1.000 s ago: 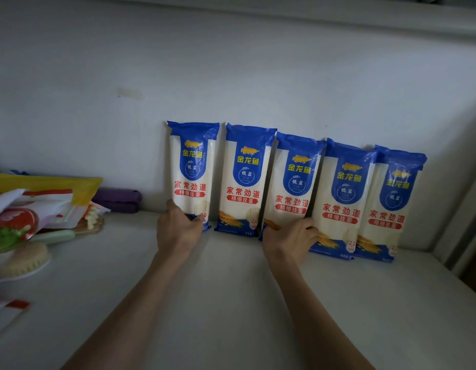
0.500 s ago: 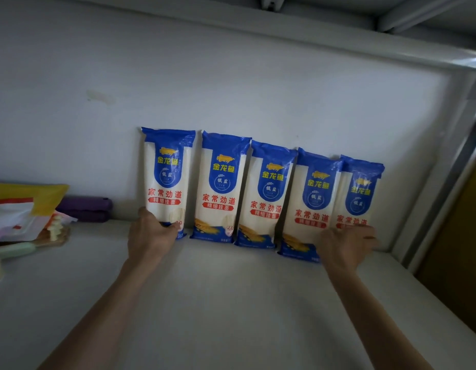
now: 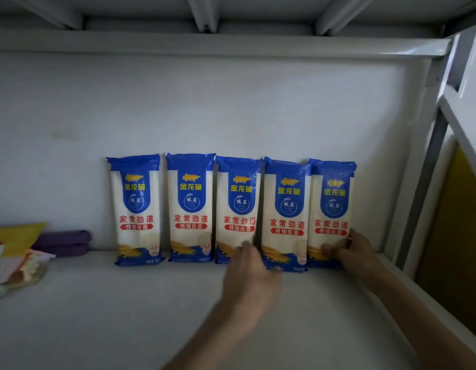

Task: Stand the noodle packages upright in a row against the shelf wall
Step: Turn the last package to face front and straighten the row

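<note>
Forearms crossed the white shelf (image 3: 111, 321) from the near edge, both bare, and pointed towards the back. The left hand (image 3: 249, 273) was blurred. Its fingers looked stretched forward and held nothing, with a fingertip over the bottom corner of the third package (image 3: 238, 206); whether it touched the wrapper could not be told. The right hand (image 3: 358, 252) was further in and to the right, and it gripped the fifth package (image 3: 331, 209) low down, thumb (image 3: 327, 248) pressed on the printed front and fingers curled round the right edge.

Five noodle packages (image 3: 190, 236), blue and white with red lettering, stood upright in a row on the shelf, backs against the wall (image 3: 205, 108). The leftmost package (image 3: 135, 209) stood just apart from the second package (image 3: 190, 206), with a thin strip of wall between them. The second, third, fourth package (image 3: 285, 214) and fifth stood edge to edge, and the bottom of the fourth sat a little nearer than its neighbours.

At the left, well apart from the row, a folded purple cloth (image 3: 63, 241) lay against the wall, beside a yellow packet (image 3: 17, 233) on a loose pile of wrappers. A white post (image 3: 431, 182) closed the shelf on the right. Overhead ran the ribbed underside of the upper shelf (image 3: 205, 14).
</note>
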